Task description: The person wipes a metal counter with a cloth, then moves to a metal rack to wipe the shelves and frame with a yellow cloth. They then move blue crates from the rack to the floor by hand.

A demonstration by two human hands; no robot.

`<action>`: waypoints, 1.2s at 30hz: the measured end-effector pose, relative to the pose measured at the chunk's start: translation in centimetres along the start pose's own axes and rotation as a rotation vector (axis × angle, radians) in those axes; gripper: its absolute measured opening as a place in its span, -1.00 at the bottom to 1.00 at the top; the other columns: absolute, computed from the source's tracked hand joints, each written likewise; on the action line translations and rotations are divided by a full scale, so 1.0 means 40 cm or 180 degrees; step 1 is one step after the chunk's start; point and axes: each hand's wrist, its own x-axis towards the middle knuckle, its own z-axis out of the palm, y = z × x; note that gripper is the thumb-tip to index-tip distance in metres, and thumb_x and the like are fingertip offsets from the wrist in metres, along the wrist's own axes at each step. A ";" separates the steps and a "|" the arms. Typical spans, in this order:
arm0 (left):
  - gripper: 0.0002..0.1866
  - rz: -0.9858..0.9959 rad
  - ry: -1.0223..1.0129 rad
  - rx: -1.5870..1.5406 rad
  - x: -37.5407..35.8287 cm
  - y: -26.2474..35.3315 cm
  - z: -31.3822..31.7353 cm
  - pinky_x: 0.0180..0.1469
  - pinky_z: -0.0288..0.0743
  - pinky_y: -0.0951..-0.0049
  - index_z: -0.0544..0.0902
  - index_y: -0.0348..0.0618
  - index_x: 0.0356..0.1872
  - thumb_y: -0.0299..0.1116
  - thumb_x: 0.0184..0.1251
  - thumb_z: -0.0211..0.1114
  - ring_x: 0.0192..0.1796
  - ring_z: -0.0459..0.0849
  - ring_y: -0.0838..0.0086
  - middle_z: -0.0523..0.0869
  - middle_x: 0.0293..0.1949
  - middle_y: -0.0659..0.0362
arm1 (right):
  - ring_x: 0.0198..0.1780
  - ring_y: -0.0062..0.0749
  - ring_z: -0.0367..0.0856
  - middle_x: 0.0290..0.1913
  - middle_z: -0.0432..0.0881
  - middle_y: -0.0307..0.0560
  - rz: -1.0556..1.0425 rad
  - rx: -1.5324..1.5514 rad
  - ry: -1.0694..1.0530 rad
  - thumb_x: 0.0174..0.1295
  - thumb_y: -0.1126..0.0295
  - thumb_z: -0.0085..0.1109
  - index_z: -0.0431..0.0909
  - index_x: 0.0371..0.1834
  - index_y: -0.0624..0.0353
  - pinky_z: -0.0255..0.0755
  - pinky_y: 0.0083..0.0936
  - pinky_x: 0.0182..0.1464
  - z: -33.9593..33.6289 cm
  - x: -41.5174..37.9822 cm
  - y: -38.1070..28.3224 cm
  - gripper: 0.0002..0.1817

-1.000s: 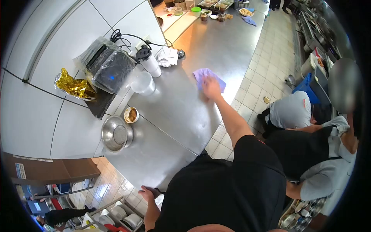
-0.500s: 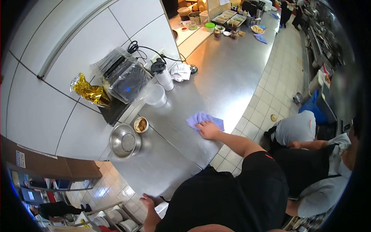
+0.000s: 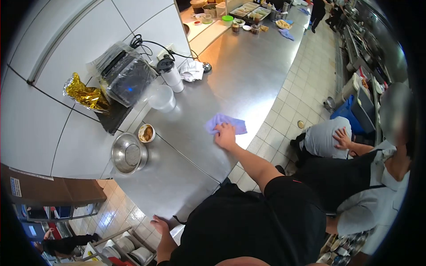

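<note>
A purple cloth (image 3: 235,123) lies on the steel counter (image 3: 191,128), and my right hand (image 3: 225,135) presses on its lower left part. Down at the counter's near left edge is my left hand (image 3: 159,224), its fingers apart and nothing in them. A metal bowl (image 3: 128,153) stands at the counter's left side. Beside it is a small white bowl (image 3: 146,133) with brown food in it. Clear plastic containers (image 3: 162,98) and a white tumbler with a dark lid (image 3: 170,75) stand farther back.
A plastic-wrapped device (image 3: 128,80) and gold foil (image 3: 86,94) are by the wall. Food trays (image 3: 253,12) stand at the counter's far end. To the right, a person in a black apron (image 3: 341,177) touches a bent-over person's back (image 3: 328,135). Plates (image 3: 125,243) sit on a lower-left rack.
The whole view has shifted, with the counter items now farther left and up. My right hand remains on the cloth. The nearby person's hand has moved onto the bent-over person's back.
</note>
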 end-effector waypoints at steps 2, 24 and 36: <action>-0.33 0.0020 0.0028 -0.0050 0.009 -0.012 0.015 0.08 0.40 -0.20 0.35 -0.34 0.07 0.23 0.56 -0.17 0.09 0.57 -0.32 0.61 0.02 -0.39 | 0.03 -0.02 0.51 -0.16 0.61 -0.02 -0.0271 0.0154 -0.0024 0.01 0.40 0.18 0.66 -0.22 -0.07 0.32 -0.01 0.05 0.008 -0.052 -0.022 -0.77; -0.21 -0.0054 0.0075 -0.0031 0.042 -0.040 0.033 0.16 0.43 -0.13 0.32 -0.46 0.20 0.27 0.50 -0.12 0.12 0.58 -0.33 0.62 0.00 -0.45 | 0.53 0.27 0.08 0.54 0.17 0.12 -0.1013 -0.0504 -0.1008 0.37 -0.08 0.00 0.30 0.50 -0.14 0.03 0.15 0.49 -0.139 0.133 0.099 -0.34; -0.19 -0.0176 -0.0060 -0.0012 0.043 -0.044 0.026 0.21 0.39 -0.10 0.32 -0.35 0.26 0.33 0.46 -0.12 0.18 0.55 -0.31 0.59 0.11 -0.40 | 0.64 0.31 -0.45 0.69 -0.31 0.01 -0.0300 -0.0892 -0.1568 0.43 -0.15 -0.19 -0.03 0.64 -0.22 -0.50 0.34 0.53 -0.034 0.038 0.029 -0.25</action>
